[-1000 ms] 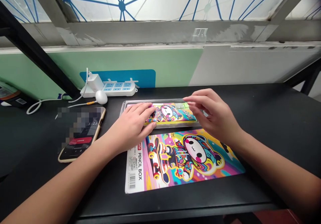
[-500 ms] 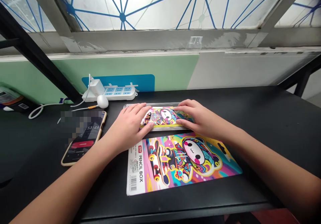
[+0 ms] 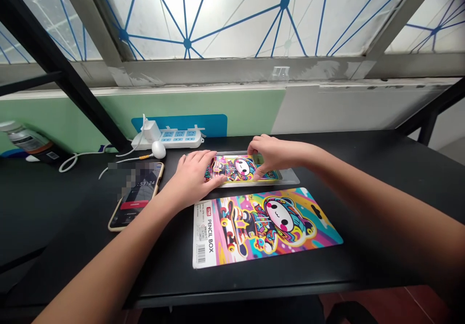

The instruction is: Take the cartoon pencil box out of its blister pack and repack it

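A colourful pencil box (image 3: 238,168) with a cartoon character on its lid lies in a clear plastic tray (image 3: 289,176) on the black desk. My left hand (image 3: 196,174) covers the left end of both, fingers over the far side and thumb along the near edge, holding them down. Toward the right end, my right hand (image 3: 267,157) grips the box across its width, thumb on the near edge and bent fingers at the far edge. Closer to me lies a flat printed card (image 3: 267,227) marked "PENCIL BOX", which neither hand holds.
To the left lies a phone (image 3: 136,200) with its screen lit. Behind it are a white power strip (image 3: 181,139) with a plugged-in charger and a white cable (image 3: 85,155). A bottle (image 3: 31,142) lies at the far left, near a black metal post (image 3: 83,101).
My right hand has drawn its fingers in, from lying spread over the box's right end to a pinch across it, with the wrist raised. My left hand stays in place. The view has shifted slightly.
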The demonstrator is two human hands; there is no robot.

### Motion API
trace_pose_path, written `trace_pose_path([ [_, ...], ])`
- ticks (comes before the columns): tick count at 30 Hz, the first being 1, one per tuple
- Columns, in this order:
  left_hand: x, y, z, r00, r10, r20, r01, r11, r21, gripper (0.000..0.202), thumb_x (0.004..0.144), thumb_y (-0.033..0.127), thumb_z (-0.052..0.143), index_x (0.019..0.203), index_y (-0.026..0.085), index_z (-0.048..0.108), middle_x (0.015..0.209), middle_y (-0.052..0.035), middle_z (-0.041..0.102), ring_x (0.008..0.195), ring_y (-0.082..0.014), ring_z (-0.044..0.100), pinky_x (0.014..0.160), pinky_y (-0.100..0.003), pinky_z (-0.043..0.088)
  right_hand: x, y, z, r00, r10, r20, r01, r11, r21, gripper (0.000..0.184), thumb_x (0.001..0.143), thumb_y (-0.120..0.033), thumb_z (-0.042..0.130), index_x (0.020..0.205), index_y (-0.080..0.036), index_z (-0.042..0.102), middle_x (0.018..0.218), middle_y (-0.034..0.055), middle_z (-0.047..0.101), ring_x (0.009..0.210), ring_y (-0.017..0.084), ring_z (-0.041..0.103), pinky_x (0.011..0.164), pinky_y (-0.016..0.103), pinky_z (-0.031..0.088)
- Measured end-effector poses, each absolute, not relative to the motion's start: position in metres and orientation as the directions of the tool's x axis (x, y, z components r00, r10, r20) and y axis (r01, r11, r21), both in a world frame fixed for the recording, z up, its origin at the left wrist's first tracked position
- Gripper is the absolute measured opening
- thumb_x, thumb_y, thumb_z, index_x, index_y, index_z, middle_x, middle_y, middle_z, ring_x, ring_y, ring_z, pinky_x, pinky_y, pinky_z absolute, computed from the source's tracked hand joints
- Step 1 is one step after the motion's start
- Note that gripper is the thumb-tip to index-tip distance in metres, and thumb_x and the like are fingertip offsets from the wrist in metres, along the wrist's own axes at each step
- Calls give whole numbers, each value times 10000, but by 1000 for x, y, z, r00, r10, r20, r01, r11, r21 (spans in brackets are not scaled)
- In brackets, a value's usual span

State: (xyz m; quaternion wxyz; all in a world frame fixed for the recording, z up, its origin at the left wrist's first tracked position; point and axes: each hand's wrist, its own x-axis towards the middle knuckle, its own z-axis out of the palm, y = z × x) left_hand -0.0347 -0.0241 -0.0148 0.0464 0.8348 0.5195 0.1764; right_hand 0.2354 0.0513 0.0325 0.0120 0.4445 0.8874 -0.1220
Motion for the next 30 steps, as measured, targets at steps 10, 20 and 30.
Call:
trace_pose_path([
  [10,-49,-31,13,352,819,452,834,-494,245,423,829,423,839,1151,190,694,1163,-97,745,1099,-292,672,1040,-506,455,243,-11,17,-551,783,289,791,600,-119,510,747,-218,836,1192,-195,589,1205,129,637,1143,330,546,999,505,482],
  [20,-25,-167,-11,426,477,769,705,-707,48,385,855,35,751,1191,158,609,1104,-121,671,1036,-278,605,974,-489,513,294,-127,8,-746,337,574,544,805,235,501,968,-48,534,1462,-115,490,1353,167,655,1346,300,535,1224,550,353],
  [30,-47,-184,-47,217,955,200,719,-295,629,647,915,450,722,1485,375,425,1595,-92,464,1446,-374,460,1090,-564,494,311,-155,-51,-601,669,438,672,719,-177,478,986,-250,635,1450,-232,520,1573,128,502,1442,273,484,1177,488,452],
])
